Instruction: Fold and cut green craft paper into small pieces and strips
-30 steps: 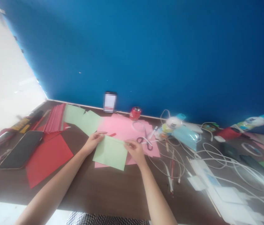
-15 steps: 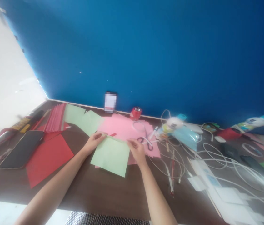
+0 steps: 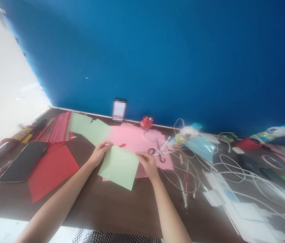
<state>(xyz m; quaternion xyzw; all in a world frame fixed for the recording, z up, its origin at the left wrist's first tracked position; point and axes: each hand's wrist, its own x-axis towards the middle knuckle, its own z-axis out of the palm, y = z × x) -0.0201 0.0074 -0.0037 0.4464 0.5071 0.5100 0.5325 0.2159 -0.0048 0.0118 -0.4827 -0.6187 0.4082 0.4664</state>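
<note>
Blue wall [image 3: 157, 60] filled the background above a dark brown desk [image 3: 94, 206]. At the middle of the desk, the pale green sheet [image 3: 119, 168] lay partly over pink paper [image 3: 127, 133], its far edge sloping down to the right and its near right corner pointing toward the person; it looked too nearly square to tell a long axis. The left hand [image 3: 100, 154] pinched the far left corner, fingers almost closed, and the right hand [image 3: 147, 163] likewise held the far right corner between thumb and fingertips. Scissors [image 3: 159, 154] rested just beyond the right hand, with a red can [image 3: 146, 122] near the wall. Red paper [image 3: 53, 173] and a dark phone [image 3: 23, 161] lay leftward; white cables [image 3: 233, 173] looped across the right side.
</note>
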